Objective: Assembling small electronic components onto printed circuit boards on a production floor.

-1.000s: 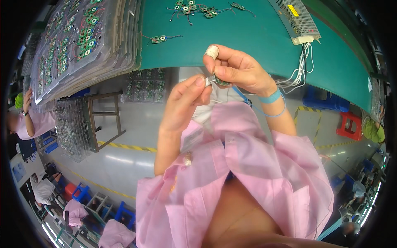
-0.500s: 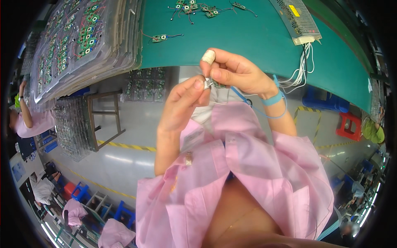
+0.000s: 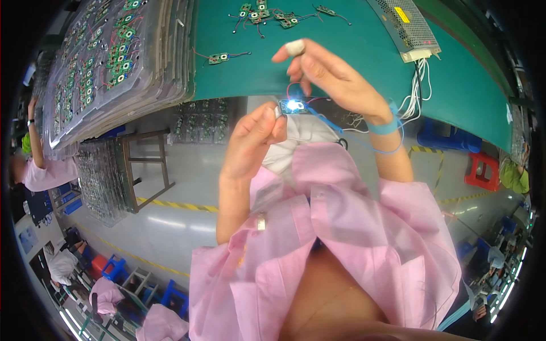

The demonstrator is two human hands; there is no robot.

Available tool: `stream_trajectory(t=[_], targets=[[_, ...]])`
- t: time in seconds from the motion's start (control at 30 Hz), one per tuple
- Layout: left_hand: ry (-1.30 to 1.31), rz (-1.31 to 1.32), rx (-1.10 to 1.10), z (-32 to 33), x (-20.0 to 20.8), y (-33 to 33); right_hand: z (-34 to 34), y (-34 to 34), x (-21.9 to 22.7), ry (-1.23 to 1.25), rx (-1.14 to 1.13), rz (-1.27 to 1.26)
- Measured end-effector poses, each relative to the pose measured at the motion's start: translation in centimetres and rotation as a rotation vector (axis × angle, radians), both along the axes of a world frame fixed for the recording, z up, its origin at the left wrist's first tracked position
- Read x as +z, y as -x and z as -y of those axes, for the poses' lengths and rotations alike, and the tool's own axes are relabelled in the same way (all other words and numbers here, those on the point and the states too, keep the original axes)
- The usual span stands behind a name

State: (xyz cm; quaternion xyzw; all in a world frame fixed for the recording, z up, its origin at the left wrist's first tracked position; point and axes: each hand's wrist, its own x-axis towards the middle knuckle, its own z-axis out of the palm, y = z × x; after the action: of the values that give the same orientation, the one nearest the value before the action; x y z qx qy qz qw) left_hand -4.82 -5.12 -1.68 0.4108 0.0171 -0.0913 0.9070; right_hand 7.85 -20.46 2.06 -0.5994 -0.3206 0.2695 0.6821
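My left hand (image 3: 251, 139) pinches the left end of a small green circuit board (image 3: 300, 106) between thumb and fingers. A bright bluish-white light shines on the board, and thin wires come off it. Something small and white shows at the fingertips of that hand. Above and to the right, my right hand (image 3: 335, 77) is apart from the board, its fingers loosely spread with nothing seen in them. One fingertip wears a white wrap (image 3: 294, 47), and a blue strap (image 3: 382, 133) with a cord circles the wrist.
Stacked clear trays of boards (image 3: 119, 68) stand at the left on the green table (image 3: 244, 79). One wired board (image 3: 218, 58) lies nearby, with several more (image 3: 259, 14) behind. A perforated metal power supply (image 3: 406, 28) with white cables is at the right. A co-worker (image 3: 45, 170) is at far left.
My right hand has come away from the left and risen with its fingers opening. The circuit board now shows between them, and its light is on.
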Motion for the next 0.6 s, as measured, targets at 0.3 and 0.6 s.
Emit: stream_trajectory(t=[0.3, 0.6], targets=[[-0.04, -0.086, 0.044, -0.4, 0.8, 0.2, 0.0, 0.8, 0.0, 0.127, 0.462, -0.159], [0.235, -0.047, 0.0, -1.5, -0.1, 0.7, -1.6, 3.7, -0.9, -0.099, 0.289, -0.676]])
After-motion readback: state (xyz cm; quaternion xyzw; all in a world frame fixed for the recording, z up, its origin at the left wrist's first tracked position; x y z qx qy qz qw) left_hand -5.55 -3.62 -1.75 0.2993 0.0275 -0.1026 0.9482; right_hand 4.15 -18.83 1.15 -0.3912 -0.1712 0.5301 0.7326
